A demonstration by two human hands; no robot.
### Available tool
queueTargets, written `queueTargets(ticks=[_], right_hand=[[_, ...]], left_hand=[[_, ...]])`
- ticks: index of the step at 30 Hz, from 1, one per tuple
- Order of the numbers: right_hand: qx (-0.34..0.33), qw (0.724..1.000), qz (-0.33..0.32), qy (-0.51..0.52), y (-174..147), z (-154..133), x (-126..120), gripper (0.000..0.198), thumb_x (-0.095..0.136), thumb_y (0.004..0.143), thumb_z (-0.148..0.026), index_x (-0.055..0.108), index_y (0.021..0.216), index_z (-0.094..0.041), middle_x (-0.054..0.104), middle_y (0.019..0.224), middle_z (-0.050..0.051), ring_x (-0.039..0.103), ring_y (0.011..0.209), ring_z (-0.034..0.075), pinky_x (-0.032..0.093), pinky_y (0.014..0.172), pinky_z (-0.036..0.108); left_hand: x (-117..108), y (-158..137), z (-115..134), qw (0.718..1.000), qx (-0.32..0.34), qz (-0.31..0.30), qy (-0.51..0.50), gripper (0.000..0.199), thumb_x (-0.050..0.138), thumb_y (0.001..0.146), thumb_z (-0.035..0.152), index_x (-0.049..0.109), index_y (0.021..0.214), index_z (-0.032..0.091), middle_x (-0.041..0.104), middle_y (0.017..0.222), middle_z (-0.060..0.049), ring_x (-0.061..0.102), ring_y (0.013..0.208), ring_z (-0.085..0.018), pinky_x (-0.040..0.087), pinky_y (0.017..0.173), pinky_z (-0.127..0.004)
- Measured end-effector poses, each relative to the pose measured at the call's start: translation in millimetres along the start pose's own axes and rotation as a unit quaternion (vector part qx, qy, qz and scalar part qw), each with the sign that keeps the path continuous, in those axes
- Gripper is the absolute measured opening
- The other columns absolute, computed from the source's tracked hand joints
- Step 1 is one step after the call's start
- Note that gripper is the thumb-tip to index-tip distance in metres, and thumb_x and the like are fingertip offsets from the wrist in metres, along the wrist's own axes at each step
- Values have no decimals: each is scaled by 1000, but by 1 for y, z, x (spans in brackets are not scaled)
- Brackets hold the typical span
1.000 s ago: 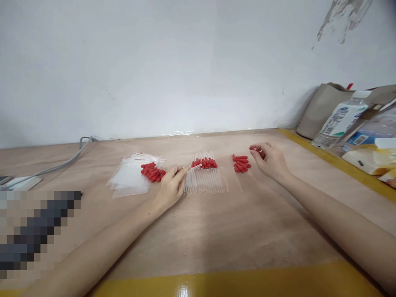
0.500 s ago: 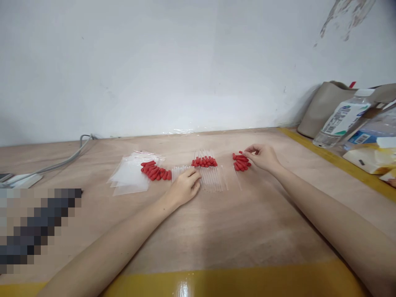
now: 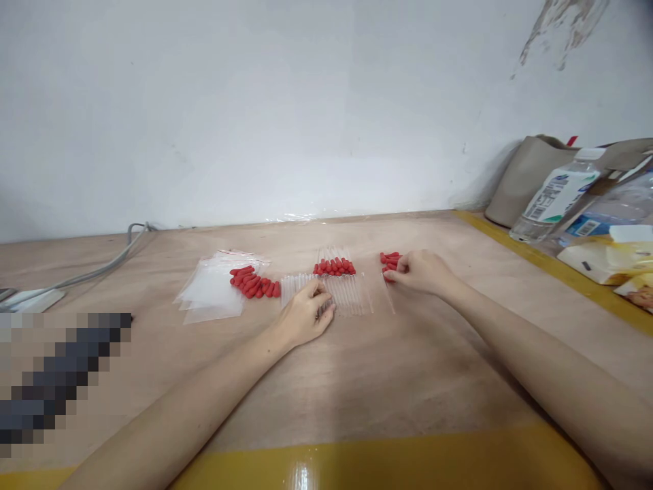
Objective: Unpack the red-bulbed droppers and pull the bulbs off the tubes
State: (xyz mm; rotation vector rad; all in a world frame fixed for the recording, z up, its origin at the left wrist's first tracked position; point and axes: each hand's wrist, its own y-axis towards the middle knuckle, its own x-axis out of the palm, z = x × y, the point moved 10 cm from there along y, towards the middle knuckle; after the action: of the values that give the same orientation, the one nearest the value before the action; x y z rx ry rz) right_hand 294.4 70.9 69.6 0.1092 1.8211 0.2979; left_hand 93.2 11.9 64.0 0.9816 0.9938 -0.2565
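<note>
My right hand pinches at the front of a small pile of red rubber bulbs, with a bulb at its fingertips; the hand covers part of the pile. A lone thin glass tube lies just below. My left hand rests on a row of clear glass dropper tubes, fingers curled in, and what they hold is hidden. Behind that row, several droppers with red bulbs fitted lie side by side. Another heap of red bulbs is left of the tubes.
Clear plastic zip bags lie fanned out under the left heap. A grey cable runs along the left. At the right stand a water bottle, a grey-beige bag and yellow-white packaging. A wall closes the back.
My right hand has moved down and slightly left, from the pile's upper right to its front. The left hand stays at the tubes, with its fingers shifted a little. The view has turned slightly.
</note>
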Motion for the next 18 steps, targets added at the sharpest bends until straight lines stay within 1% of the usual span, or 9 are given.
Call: queueTargets(ticks=[2,4,8,10,12,14,18], right_hand=[[-9,998,-48,-37,-6,-14,10,38,53,71,-43,50,42,-19,52,46,1,46,48,12,25,47,25],[0,996,-73,-47,-10,-21,18,36,54,71,-40,50,43,-19,53,48,2,48,51,13,25,47,25],[25,997,-65,-13,-14,-25,25,20,57,70,-30,58,54,-18,60,59,3,55,61,16,29,50,24],[32,998,-54,1,-14,-27,29,18,55,72,-30,61,60,-18,62,63,4,56,64,16,31,51,24],[37,998,-43,15,-14,-29,33,20,52,75,-33,63,67,-18,64,68,4,57,66,16,32,52,23],[38,998,-30,32,-13,-33,36,22,50,77,-35,65,74,-20,65,72,4,58,68,16,33,53,23],[34,998,-19,49,-13,-36,37,25,46,81,-36,67,80,-23,66,73,3,59,67,15,32,52,23]], left_hand=[[1,0,1,1000,1,-6,-3,15,50,79,23,62,81,14,51,85,-7,52,72,-14,47,66,-27],[2,0,2,1000,4,-9,-10,16,51,79,25,61,84,13,51,86,-7,52,74,-15,47,68,-28],[-6,0,4,1000,15,24,-11,21,53,79,29,60,92,14,52,91,-8,52,82,-17,46,73,-30],[-12,0,3,999,9,45,-4,22,53,79,28,58,95,15,53,90,-8,51,83,-17,46,75,-31],[-17,1,-2,998,-13,56,9,20,51,79,26,57,95,15,53,88,-7,52,84,-18,45,76,-32],[-22,3,-11,997,-50,58,28,16,49,79,25,56,91,16,54,86,-7,52,85,-19,44,77,-33],[-29,16,-38,986,-140,52,70,14,50,78,29,53,84,17,56,84,-5,52,86,-21,43,77,-34]])
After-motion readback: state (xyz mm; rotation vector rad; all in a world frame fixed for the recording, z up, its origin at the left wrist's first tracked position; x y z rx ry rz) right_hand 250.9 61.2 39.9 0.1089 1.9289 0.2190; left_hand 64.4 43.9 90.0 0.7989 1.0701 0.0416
